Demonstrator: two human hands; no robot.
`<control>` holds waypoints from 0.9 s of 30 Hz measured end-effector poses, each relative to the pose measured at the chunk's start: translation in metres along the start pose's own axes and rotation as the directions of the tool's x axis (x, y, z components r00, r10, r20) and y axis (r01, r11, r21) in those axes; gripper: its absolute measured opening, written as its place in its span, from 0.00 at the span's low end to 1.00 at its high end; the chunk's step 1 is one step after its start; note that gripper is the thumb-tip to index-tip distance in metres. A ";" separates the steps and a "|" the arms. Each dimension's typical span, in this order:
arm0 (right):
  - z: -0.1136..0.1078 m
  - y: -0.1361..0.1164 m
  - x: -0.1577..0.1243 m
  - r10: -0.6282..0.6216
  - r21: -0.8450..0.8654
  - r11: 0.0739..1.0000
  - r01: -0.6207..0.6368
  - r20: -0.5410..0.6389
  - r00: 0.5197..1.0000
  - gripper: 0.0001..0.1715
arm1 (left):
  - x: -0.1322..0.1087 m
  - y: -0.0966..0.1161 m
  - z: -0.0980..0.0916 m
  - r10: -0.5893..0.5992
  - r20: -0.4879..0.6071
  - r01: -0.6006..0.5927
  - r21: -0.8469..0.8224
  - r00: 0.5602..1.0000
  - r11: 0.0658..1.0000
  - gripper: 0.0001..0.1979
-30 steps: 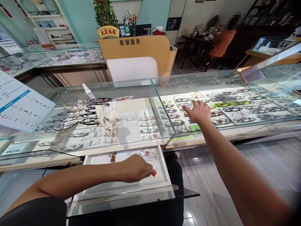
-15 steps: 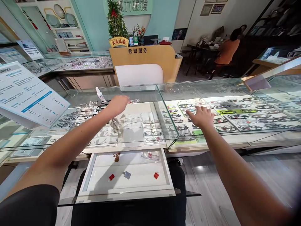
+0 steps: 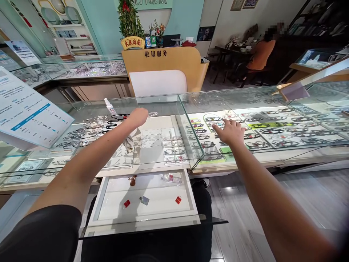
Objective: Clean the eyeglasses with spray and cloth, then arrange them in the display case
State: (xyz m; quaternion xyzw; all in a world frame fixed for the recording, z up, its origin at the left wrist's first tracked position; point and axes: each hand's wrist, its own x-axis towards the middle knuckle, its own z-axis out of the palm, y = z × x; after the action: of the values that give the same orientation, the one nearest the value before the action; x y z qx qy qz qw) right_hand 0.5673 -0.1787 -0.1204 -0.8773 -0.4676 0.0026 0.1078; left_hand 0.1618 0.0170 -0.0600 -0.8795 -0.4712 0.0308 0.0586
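My left hand [image 3: 138, 117] is closed above the glass counter, its fingertips hidden behind the back of the hand. A thin, pale-rimmed pair of eyeglasses [image 3: 153, 114] sticks out past its fingers. Left of that hand lie many loose eyeglasses [image 3: 81, 131] in a cluster, and a white spray bottle [image 3: 109, 107] stands behind them. A crumpled grey-beige cloth [image 3: 129, 142] is just below my left forearm. My right hand [image 3: 230, 131] is open, palm down with fingers spread, over the right-hand glass case; whether it touches the glass I cannot tell.
An open white drawer [image 3: 120, 217] holds red tags, a grey tag, a brown item and a clear bag. A printed sign [image 3: 32, 109] stands at left. The glass divider edge [image 3: 191, 125] rises between the cases. A wooden counter [image 3: 163, 60] and a seated person [image 3: 261, 54] are beyond.
The view has shifted slightly, so the counter sits a little further left and higher. My left hand has moved slightly right relative to the counter. My right hand stays spread over the case.
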 end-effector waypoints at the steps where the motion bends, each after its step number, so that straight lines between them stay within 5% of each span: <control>1: -0.001 0.000 -0.001 0.000 0.000 1.000 0.000 0.000 1.000 0.55 | -0.001 0.001 0.000 -0.007 0.012 0.006 0.017 1.000 1.000 0.16; 10: 0.001 0.001 0.000 -0.005 0.019 1.000 0.005 -0.002 1.000 0.55 | -0.038 0.014 -0.018 0.003 -0.001 -0.003 0.046 1.000 0.999 0.26; 16: 0.003 0.004 0.003 -0.017 0.030 0.999 0.017 -0.001 1.000 0.56 | -0.123 0.055 -0.049 0.224 -0.087 -0.232 -0.090 0.971 0.968 0.37; 22: -0.002 0.001 -0.001 0.002 0.009 1.000 -0.002 0.011 1.000 0.55 | -0.234 0.108 -0.055 0.586 -0.034 -0.550 -0.393 0.810 0.737 0.44; 25: -0.005 -0.002 -0.003 0.008 -0.001 1.000 -0.008 0.017 1.000 0.55 | -0.263 0.125 -0.027 0.698 0.040 -0.594 -0.491 0.715 0.637 0.43; 27: -0.006 -0.003 -0.004 0.014 -0.005 1.000 -0.014 0.019 1.000 0.54 | -0.268 0.135 0.002 0.714 0.088 -0.592 -0.495 0.695 0.636 0.41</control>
State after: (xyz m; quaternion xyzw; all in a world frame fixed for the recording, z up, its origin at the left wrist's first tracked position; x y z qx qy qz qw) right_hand 0.5631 -0.1815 -0.1145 -0.8807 -0.4626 0.0106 0.1010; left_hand 0.1243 -0.2795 -0.0799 -0.9668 -0.1148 0.0673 -0.2182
